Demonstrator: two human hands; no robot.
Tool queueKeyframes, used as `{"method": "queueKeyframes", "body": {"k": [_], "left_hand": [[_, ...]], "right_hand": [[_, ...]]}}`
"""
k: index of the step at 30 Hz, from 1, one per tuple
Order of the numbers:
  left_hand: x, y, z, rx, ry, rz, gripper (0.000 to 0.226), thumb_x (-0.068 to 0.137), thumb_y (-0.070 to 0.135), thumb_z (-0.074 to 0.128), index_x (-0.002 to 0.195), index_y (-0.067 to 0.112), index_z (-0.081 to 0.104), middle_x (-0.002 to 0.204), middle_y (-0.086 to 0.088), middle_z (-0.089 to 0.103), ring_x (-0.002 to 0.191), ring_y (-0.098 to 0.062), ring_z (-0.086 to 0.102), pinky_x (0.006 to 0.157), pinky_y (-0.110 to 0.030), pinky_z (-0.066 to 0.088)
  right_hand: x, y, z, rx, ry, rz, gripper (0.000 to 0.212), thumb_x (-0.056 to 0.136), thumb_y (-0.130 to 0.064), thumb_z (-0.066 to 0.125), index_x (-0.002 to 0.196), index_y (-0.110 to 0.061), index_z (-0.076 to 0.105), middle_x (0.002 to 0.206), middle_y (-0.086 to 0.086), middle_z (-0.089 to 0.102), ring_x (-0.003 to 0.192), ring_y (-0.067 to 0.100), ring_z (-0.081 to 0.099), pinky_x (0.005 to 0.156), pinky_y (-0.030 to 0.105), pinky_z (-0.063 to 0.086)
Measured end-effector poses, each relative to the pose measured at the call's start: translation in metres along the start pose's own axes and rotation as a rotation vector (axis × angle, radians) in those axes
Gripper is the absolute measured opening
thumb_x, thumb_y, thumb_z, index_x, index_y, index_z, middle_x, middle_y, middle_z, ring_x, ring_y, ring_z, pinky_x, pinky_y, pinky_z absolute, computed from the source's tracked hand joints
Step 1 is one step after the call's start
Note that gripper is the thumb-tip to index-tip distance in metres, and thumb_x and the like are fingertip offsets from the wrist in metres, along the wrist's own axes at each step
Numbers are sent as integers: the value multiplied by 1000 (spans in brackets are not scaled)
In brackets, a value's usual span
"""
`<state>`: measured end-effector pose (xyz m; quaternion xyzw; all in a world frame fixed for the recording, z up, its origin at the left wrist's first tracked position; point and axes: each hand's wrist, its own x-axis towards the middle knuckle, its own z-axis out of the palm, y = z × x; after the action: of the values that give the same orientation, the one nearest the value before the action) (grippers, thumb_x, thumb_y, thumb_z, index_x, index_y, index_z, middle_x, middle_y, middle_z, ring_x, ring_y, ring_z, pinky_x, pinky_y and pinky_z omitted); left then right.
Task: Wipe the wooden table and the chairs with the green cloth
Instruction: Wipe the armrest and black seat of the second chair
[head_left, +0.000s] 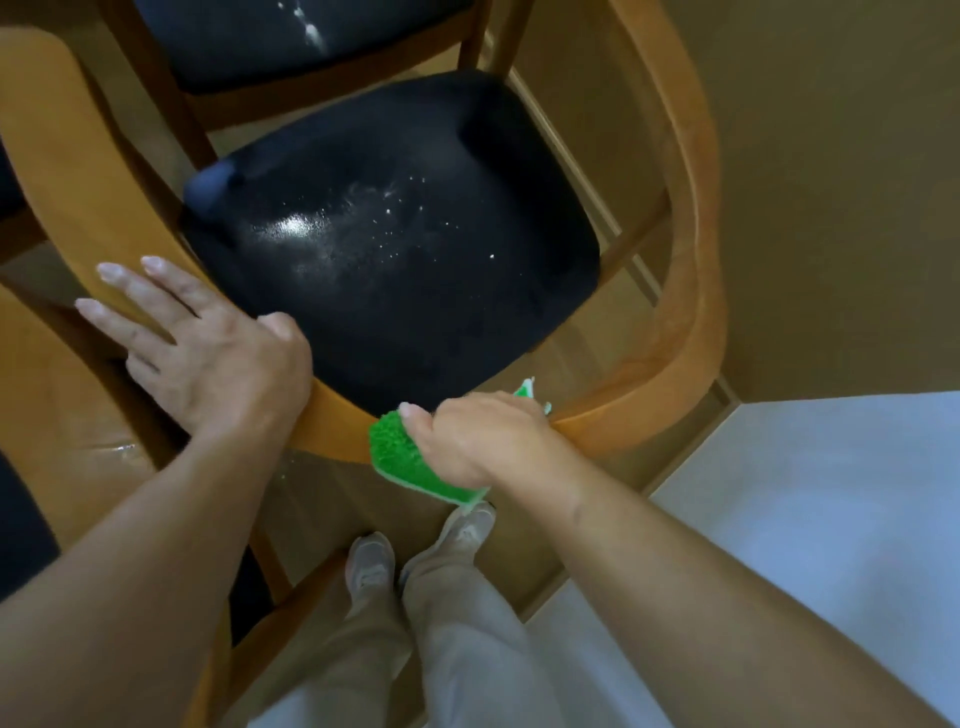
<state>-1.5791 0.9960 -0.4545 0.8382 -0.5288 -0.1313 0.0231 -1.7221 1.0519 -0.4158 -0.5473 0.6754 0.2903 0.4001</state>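
- Your legs in pale trousers (415, 639) and light shoes (371, 566) stand on the floor directly below the camera, toes pointing toward the chair
- Your right hand (488, 441) has its fingers curled round the green cloth (415, 462), thumb on top, and holds it against the near curved rail of the chair's wooden frame (332, 421)
- The cloth is bunched in that grip; its fluffy green face shows to the left of your knuckles, a pale edge hangs below, and a small corner sticks out beyond your fingers, just past the rail
- Your left hand (208, 348) lies flat on the same rail further left, fingers spread and straight along the wood, thumb hooked over the inner edge beside the seat
- The two hands are near each other on the rail but apart, with bare wood between them
- The chair's black seat cushion (395, 249) sits inside the curved frame, shiny, with white specks and a smear near its middle, possibly dust or droplets
- Beyond it, a second chair (291, 41) with a dark seat stands touching or just behind the first, with a white streak on its cushion
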Motion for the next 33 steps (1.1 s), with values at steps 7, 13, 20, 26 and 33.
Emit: {"method": "queueKeyframes", "body": {"k": [7,13,20,26,33], "left_hand": [[-115,48,36,-136,-286,446,60,98,43,27,150,14,29,159,-11,20,148,-22,10,119,-42,7],[-114,51,40,-101,-249,426,37,93,45,39,117,28,62,128,4,60,132,-14,43,111,-40,23],[-112,66,31,-65,-276,319,39,90,43,25,71,31,57,57,13,46,59,-5,40,86,-36,29],[-112,64,34,-33,-247,319,32,93,41,34,70,32,55,56,14,47,57,-2,42,82,-33,27],[-112,62,40,12,-203,325,34,90,44,32,66,33,54,54,17,43,54,-3,40,78,-31,27]], "right_hand": [[-4,98,-67,-233,-227,184,44,108,-35,26,128,-7,54,90,4,53,70,16,50,61,27,38],[20,137,-73,-482,-108,278,51,99,-45,30,135,-18,54,142,8,51,130,33,47,110,52,32],[53,97,0,-177,-121,69,49,86,-56,29,87,-22,64,89,4,65,80,32,59,80,53,46],[24,140,-75,-436,-234,55,53,103,-49,25,136,-17,52,135,9,54,127,31,47,106,49,32],[54,202,-119,-646,-129,206,57,103,-42,22,150,-12,34,162,11,16,150,27,7,120,54,-2]]}}
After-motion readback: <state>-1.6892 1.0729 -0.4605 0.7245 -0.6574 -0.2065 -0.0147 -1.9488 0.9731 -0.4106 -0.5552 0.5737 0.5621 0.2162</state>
